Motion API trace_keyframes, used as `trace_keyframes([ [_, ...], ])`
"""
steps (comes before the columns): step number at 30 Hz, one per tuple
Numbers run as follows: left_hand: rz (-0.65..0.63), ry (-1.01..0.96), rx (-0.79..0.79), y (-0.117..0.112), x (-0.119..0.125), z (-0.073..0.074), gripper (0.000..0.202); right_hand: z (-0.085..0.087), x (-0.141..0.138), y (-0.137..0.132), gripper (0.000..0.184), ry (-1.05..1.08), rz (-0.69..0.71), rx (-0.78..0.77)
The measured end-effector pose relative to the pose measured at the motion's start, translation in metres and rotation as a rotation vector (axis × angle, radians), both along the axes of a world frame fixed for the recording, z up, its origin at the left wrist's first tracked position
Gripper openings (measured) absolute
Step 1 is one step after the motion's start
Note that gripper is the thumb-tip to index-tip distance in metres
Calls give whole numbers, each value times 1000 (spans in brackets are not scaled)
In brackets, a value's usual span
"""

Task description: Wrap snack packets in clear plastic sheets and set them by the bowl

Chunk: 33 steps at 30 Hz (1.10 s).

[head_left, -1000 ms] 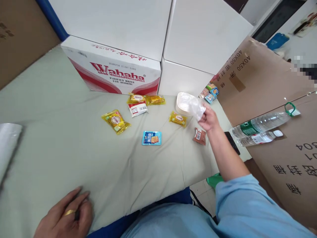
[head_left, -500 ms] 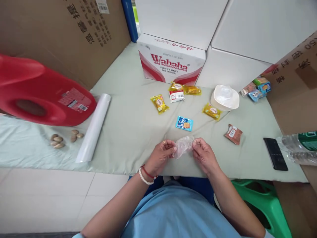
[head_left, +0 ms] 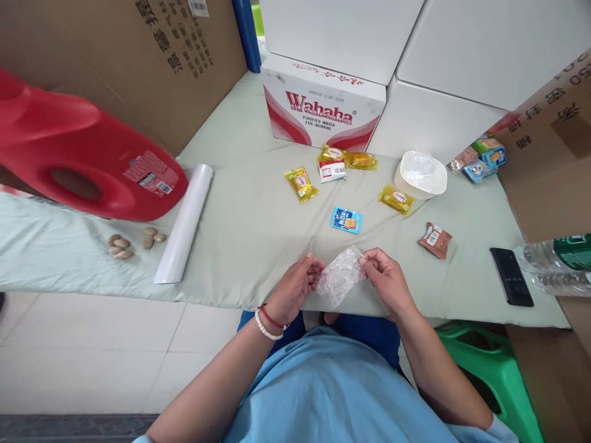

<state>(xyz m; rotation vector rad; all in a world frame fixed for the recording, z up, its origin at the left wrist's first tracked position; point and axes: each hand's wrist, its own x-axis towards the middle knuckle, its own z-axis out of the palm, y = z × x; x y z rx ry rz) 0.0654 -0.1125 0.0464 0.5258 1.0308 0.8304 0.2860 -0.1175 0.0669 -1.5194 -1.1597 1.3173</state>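
A crinkled clear plastic bag is held just above the front of the table. My right hand pinches its upper right corner between thumb and fingers. At the bag's left edge is my left hand, its fingers curled against the film; part of that grip is hidden. Beyond the bag lies a small blue snack packet. Yellow wrapped snacks and a red-and-white packet lie farther back. A brown packet rests to the right of my right hand.
A white bowl with clear plastic inside stands back right. At left are a red jug, a white roll and several nut-like pieces. A phone and bottles lie right. A Wahaha carton stands behind.
The plastic bag has spread from a bunched shape into a wider, flatter one. My left hand has shifted slightly left, with its grip looser. The whole view has tilted a little.
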Motion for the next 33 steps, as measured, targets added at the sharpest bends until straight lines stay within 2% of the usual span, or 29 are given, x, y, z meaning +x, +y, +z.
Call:
trace_keyframes([
  [3,-155,90,110,-6,0,3,61,0,-1,-2,41,-63,21,31],
  [5,-188,154,185,-7,-2,6,52,2,-2,-3,41,-80,16,47],
  [7,-104,201,246,-7,-5,8,49,5,-2,-4,40,-71,31,53],
  [9,-7,199,271,-6,-9,10,48,7,-1,-4,42,-24,108,15],
  [11,19,150,238,-6,-13,11,51,7,0,-6,59,38,208,-47],
  [12,13,127,215,-6,-14,11,53,6,0,-7,62,63,241,-74],
  [13,7,116,201,-6,-16,10,55,5,0,-8,57,81,256,-93],
  [16,47,163,222,-6,-20,7,53,3,1,-9,36,80,197,-67],
  [20,126,268,299,-5,-24,1,47,5,2,-7,37,72,80,68],
  [24,123,233,295,-4,-21,1,52,5,-2,-4,42,240,15,-24],
  [26,120,253,261,-4,-20,2,55,2,-4,-3,46,252,-29,-81],
  [29,93,345,233,-1,-21,2,55,-4,-3,-1,48,148,-52,-107],
  [33,83,375,182,4,-28,-2,52,-17,5,1,45,-78,-25,-20],
])
